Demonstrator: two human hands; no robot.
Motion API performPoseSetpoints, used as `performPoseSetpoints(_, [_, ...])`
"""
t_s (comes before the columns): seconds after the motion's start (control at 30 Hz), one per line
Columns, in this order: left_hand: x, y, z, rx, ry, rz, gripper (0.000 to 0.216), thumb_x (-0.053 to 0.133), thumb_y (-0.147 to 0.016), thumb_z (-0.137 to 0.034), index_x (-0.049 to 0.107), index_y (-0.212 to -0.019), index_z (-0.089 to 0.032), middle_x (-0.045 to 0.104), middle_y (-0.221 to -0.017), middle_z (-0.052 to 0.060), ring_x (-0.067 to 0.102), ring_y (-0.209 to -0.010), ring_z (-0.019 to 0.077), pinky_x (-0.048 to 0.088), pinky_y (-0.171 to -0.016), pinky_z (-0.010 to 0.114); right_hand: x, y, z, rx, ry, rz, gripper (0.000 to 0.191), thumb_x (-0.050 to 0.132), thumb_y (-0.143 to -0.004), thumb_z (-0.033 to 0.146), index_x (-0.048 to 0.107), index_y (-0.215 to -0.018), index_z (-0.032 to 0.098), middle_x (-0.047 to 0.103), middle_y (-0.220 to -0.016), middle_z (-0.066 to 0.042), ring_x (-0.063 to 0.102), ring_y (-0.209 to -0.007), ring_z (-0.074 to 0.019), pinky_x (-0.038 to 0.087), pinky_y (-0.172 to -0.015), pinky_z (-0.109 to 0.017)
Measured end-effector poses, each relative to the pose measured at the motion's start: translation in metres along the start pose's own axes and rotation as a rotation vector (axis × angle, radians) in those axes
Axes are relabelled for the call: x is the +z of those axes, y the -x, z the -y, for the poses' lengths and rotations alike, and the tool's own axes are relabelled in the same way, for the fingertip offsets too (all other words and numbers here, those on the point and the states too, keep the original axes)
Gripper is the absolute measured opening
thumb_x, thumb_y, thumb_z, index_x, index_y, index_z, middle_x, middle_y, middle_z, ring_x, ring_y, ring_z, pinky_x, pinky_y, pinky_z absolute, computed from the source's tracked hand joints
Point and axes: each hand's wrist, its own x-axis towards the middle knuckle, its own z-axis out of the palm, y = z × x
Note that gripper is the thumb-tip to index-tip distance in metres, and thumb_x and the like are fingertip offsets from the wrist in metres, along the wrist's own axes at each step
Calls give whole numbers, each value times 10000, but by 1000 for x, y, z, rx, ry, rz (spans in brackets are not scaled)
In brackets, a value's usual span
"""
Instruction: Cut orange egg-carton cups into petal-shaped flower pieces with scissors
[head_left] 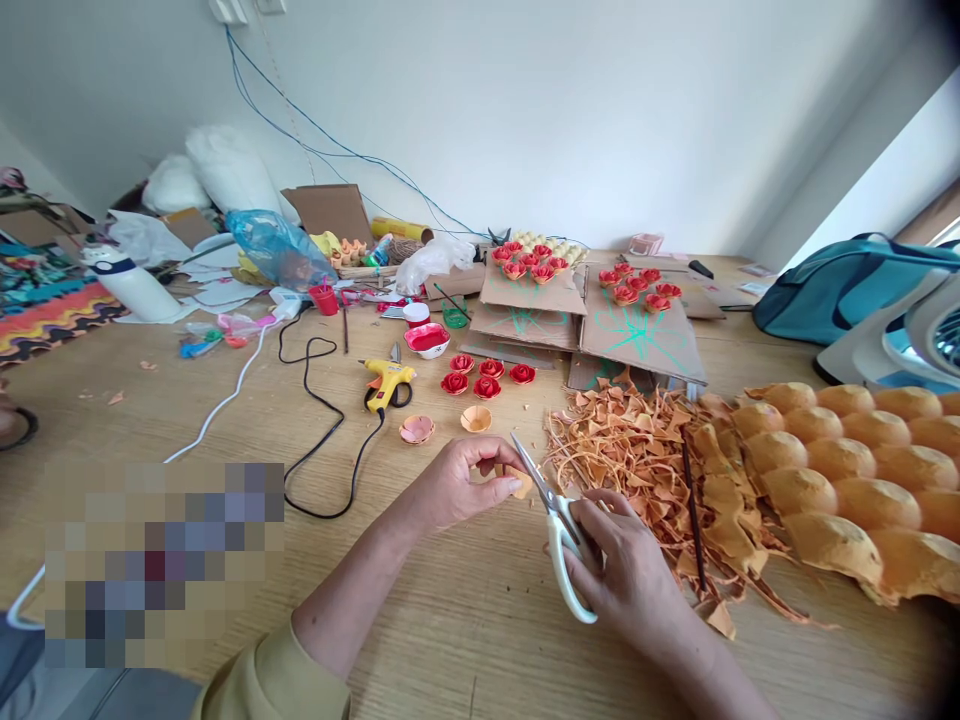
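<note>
Orange carton piece (523, 484), pinched in the left hand (457, 487), at ten o'clock from the right hand (630, 565), gripping white-handled scissors (554, 506). Probably light, thin and dry, bendable yet easily torn; best held by one edge, clear of white-handled scissors at two o'clock.

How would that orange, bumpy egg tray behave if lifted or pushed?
The orange, bumpy, pulp-looking egg tray is probably light, being a thin moulded shell. It likely tears easily, judging by its ragged near edge. Broad and low, it shouldn't tip.
</note>
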Motion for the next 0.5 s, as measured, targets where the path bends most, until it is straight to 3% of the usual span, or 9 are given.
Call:
performPoseSetpoints(0.2, [3,-1,7,-156,187,5,167,678,-767,-305,605,-792,-157,540,-694,-29,430,-623,94,329,-595,232,0,1,-3,179,-176,-36,278,525,-944,321,417,-706,226,488,-665,14,486,-715,-172,409,-680,-273])
performPoseSetpoints(0.3, [4,-1,9,-169,276,43,204,682,-763,-332,574,-764,-159,524,-691,-31,430,-640,98,325,-618,238,-2,2,-3,251,-260,-9,240,510,-953,345,489,-754,213,530,-727,-2,482,-743,-171,404,-658,-262])
performPoseSetpoints(0.5, [7,-1,8,-131,356,25,244,694,-763,-370,577,-746,-156,523,-711,-13,445,-693,122,339,-661,260,-3,1,1,223,-282,25,255,489,-953,356,497,-751,201,512,-734,-6,451,-753,-172,397,-673,-268])
